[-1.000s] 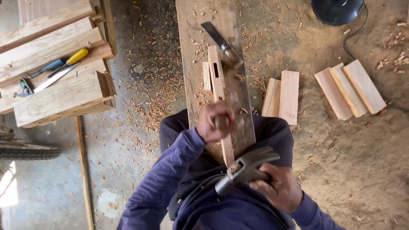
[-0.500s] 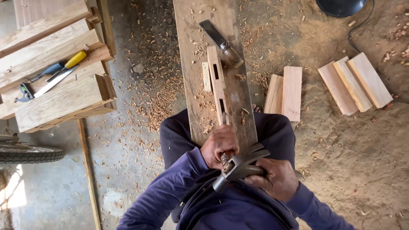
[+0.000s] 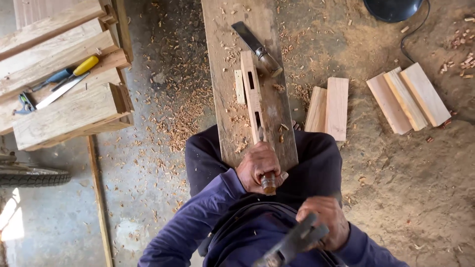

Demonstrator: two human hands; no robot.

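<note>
— Timber on the far left, what's on it?

— Stacked beams [image 3: 59, 106], with a yellow-handled screwdriver [image 3: 74, 71] and a flat metal blade [image 3: 59, 91] lying across the top one. Wood shavings [image 3: 183, 118] are strewn over the floor beside them.

— And the hands?

— Left hand [image 3: 257, 165] is wrapped in a fist around a chisel [image 3: 268, 182] — only its brown butt end shows, poking out of the fingers. It is set on the near end of a narrow pale strip [image 3: 253, 94], which lies lengthways on a wide weathered plank [image 3: 227, 59].

— How does that strip look?

— Light, clean wood with two dark slots cut along its middle; a thinner sliver [image 3: 239, 86] rests just beside it. A second, broad-bladed chisel [image 3: 257, 48] lies at its far end.

— Right hand?

— Right hand [image 3: 324, 222] is closed around a hammer [image 3: 292, 242], held low near the body, well apart from the chisel's butt. Further right, short boards [image 3: 329, 106] and three more [image 3: 408, 96] lie on the dirt.
</note>
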